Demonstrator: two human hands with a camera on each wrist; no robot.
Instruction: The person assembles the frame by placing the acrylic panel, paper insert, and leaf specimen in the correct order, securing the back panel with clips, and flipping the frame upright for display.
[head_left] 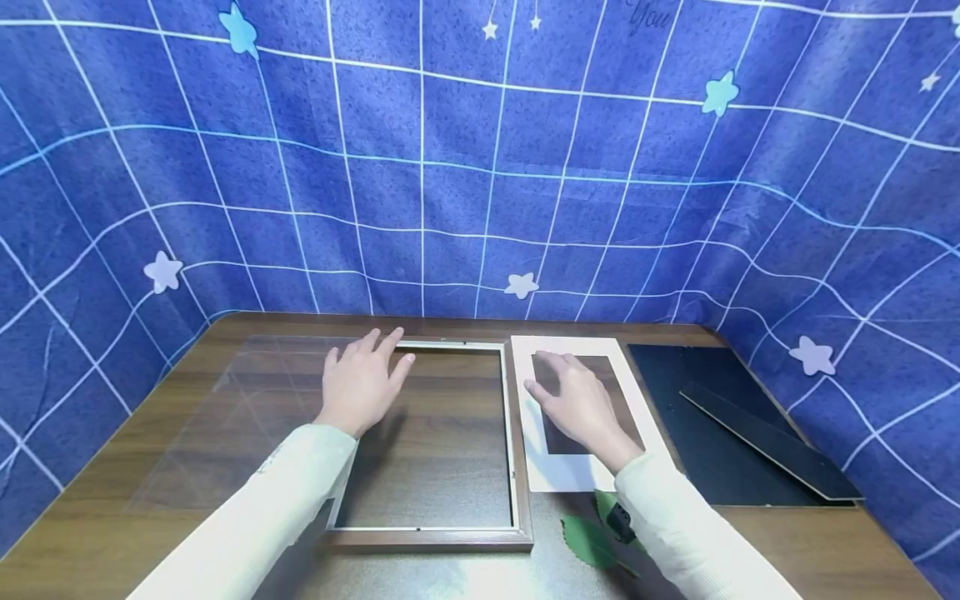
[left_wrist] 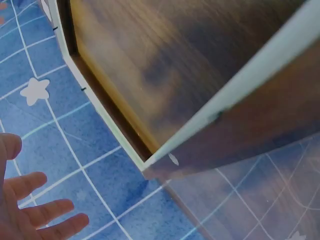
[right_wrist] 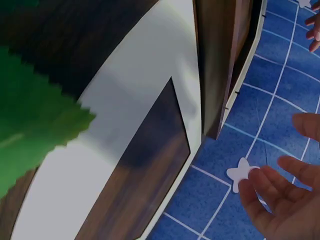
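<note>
A brown picture frame (head_left: 431,540) with a pale inner edge lies face down on the wooden table, the tabletop showing through it. Above its far left corner hovers my left hand (head_left: 358,382), fingers spread and holding nothing. Right of the frame lies a white picture mat (head_left: 558,475) with a rectangular window. Over that window is my right hand (head_left: 581,404), its fingers loosely bent and grasping nothing. Both wrist views show the hands, left (left_wrist: 35,207) and right (right_wrist: 282,197), with empty fingers. A clear sheet (head_left: 217,433) lies left of the frame.
At the right a black backing board (head_left: 663,379) lies flat, its long easel flap (head_left: 772,442) angled across it. Green leaves (head_left: 587,542) with toothed edges lie near the right forearm. A blue curtain (head_left: 450,192) with a white grid surrounds the table's back and sides.
</note>
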